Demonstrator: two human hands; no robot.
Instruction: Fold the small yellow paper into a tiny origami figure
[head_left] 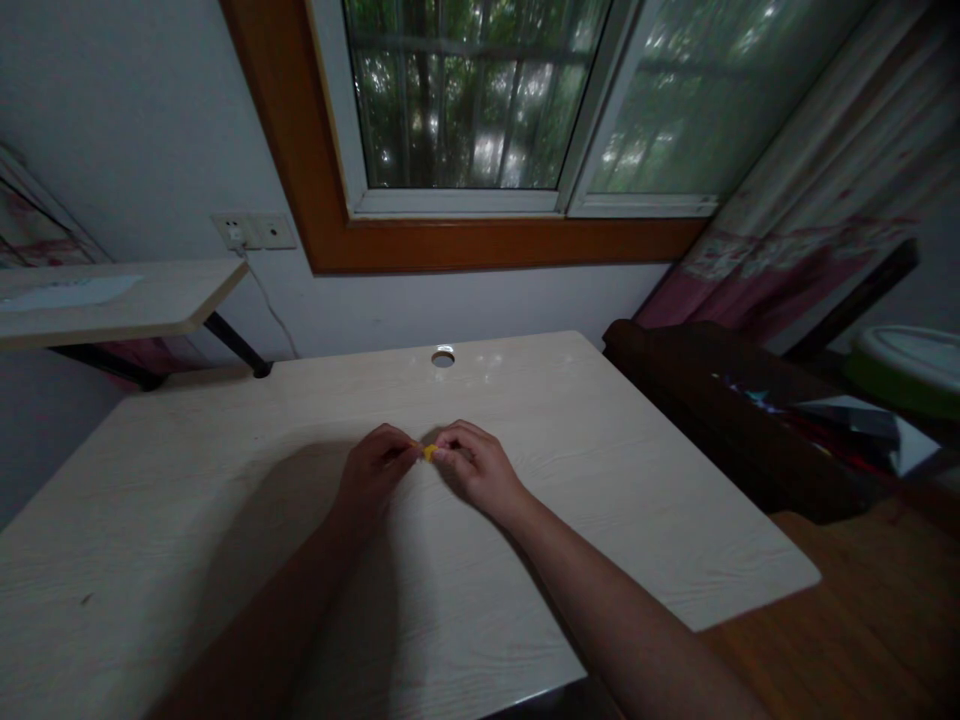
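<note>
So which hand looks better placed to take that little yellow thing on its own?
Slightly the right, I'd guess. Both hands pinch the small yellow piece, but it sits closer against the right hand; the left hand meets only its end. The dim light makes it close.

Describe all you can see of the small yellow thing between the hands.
The yellow piece is tiny, bright yellow-orange and mostly hidden; its shape and material are too small to tell. It is pinched between the fingertips of the left hand and the right hand, near the middle of the pale wood-grain table.
</note>
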